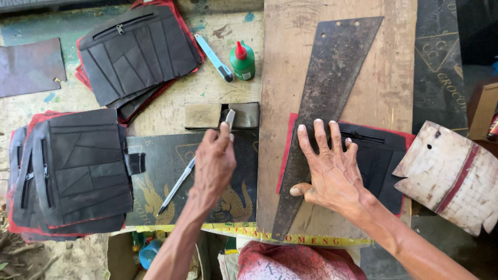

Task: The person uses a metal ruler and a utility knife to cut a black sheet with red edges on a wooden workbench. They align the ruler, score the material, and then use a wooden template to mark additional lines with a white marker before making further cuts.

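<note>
Nearest the lower edge of the frame, the right hand (332, 171) lies flat, fingers (319, 136) spread apart and pressing a long dark tapered metal straightedge (324, 103) down across a black panel on red backing (384, 155). That panel sits right of centre on a wooden board (386, 78); the fingertips rest over its left part, with the thumb at the straightedge's left edge. The red backing shows as a margin around the black, so trimming of this piece looks not yet done.

Left of centre, the left hand (213, 163) has its fingers closed on a knife (179, 184), whose handle runs down and left while its blade end meets a greenish sharpening block (199, 115) just above the knuckles. Judging by this, the blade is being readied and is well apart from the panel.

At the left edge a stack of black stitched panels (72, 171) lies on the surface, and a second stack (135, 49) sits at upper left; these appear finished to the same stage. Beyond the block, a blue cutter (213, 57) and a green bottle with a red cap (242, 61) lie near the top centre.
</note>
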